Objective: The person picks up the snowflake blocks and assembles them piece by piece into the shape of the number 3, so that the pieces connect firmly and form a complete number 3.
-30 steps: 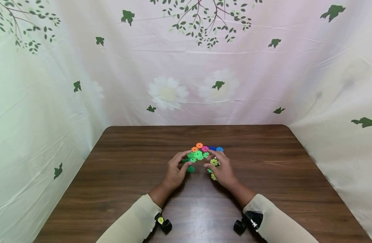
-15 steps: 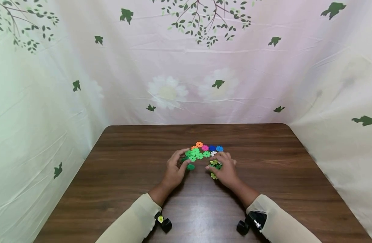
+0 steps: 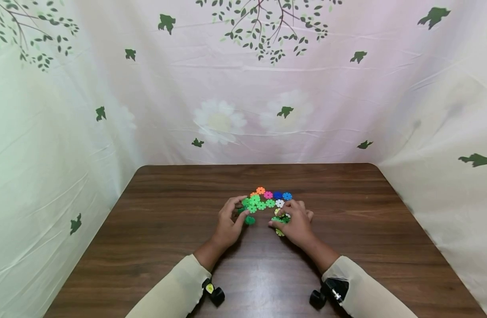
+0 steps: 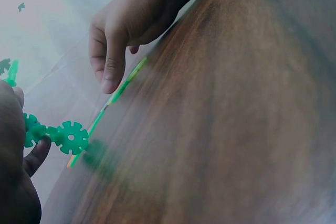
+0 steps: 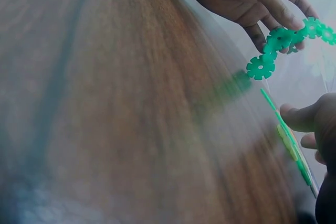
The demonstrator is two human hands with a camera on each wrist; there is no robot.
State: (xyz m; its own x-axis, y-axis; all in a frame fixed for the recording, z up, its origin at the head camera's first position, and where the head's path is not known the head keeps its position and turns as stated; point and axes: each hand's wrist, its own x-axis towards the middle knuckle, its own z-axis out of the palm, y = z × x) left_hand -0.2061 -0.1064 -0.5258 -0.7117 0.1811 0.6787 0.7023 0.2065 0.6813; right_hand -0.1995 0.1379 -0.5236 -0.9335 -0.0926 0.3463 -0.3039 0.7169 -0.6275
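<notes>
In the head view my left hand (image 3: 228, 223) holds a cluster of joined green flower-shaped discs (image 3: 253, 203) between thumb and fingers. The right wrist view shows this green cluster (image 5: 278, 40) raised above the tabletop, its lowest disc standing on edge. My right hand (image 3: 297, 222) reaches over yellow-green and green discs (image 3: 280, 232), lying flat. Thumb and index finger are spread over them, the thumb right at a disc's edge in the right wrist view. Past the hands lies a row of joined discs: orange (image 3: 260, 190), pink (image 3: 268, 194), blue (image 3: 277, 195) and white (image 3: 279, 203).
A brown wooden table (image 3: 180, 190) carries the discs near its middle. Printed cloth (image 3: 243, 97) hangs behind the table and along both sides. Each wrist wears a black camera, such as the left wrist camera (image 3: 217, 296).
My right hand has drawn away from the green cluster, slightly right, onto the flat yellow-green discs, uncovering the white disc. The green cluster has shifted a little left in my left hand.
</notes>
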